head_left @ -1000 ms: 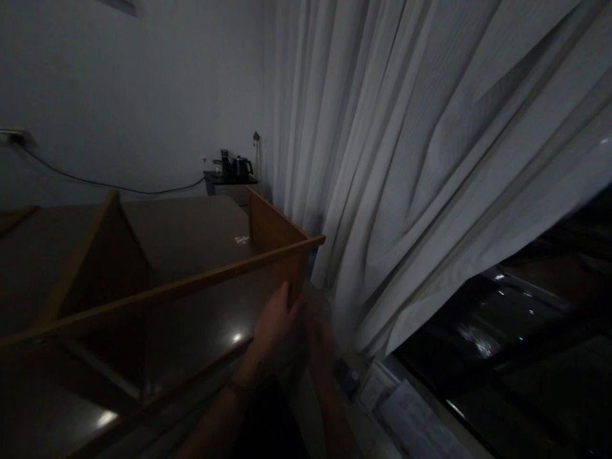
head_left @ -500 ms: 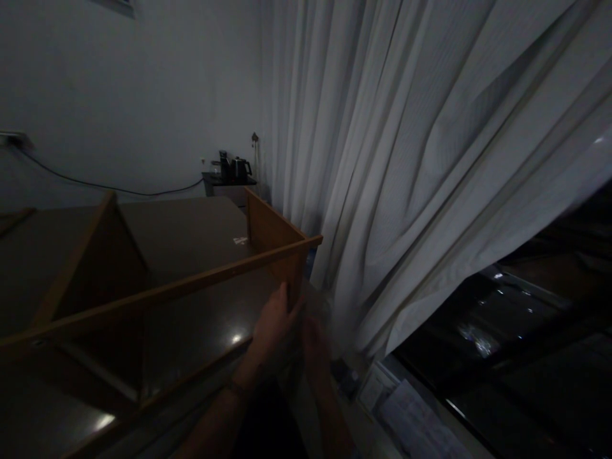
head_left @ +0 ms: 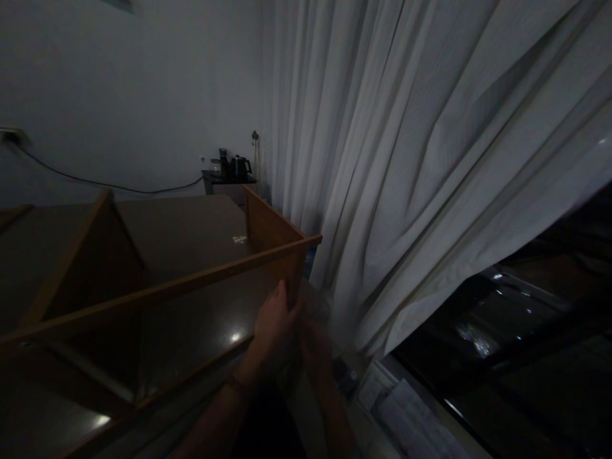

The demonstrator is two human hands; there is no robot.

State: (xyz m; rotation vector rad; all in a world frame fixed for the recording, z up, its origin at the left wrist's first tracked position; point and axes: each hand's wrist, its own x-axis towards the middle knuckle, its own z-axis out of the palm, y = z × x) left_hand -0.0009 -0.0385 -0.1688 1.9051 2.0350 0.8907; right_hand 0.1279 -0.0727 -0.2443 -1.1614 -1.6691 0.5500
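A wooden shelf frame (head_left: pixel 210 268) with upright boards lies over a glossy dark surface in the dim light. Its end board (head_left: pixel 272 220) stands at the right corner. My left hand (head_left: pixel 277 312) is closed on the lower near edge of that end, thumb on the inner face. Close beside it, on the outer side, is my right hand (head_left: pixel 313 344) with its fingers curled towards the same edge. Darkness and blur hide its fingertips and anything they may hold.
A white curtain (head_left: pixel 382 159) hangs close on the right. A black kettle (head_left: pixel 240 167) stands on a small cabinet at the back. A cable (head_left: pixel 119 188) runs along the wall. Papers and boxes (head_left: pixel 411 414) lie low at the right, beside dark glass.
My right hand has shifted slightly left and up, closer to my left hand. The left hand keeps its place on the board, and the frame looks almost unmoved.
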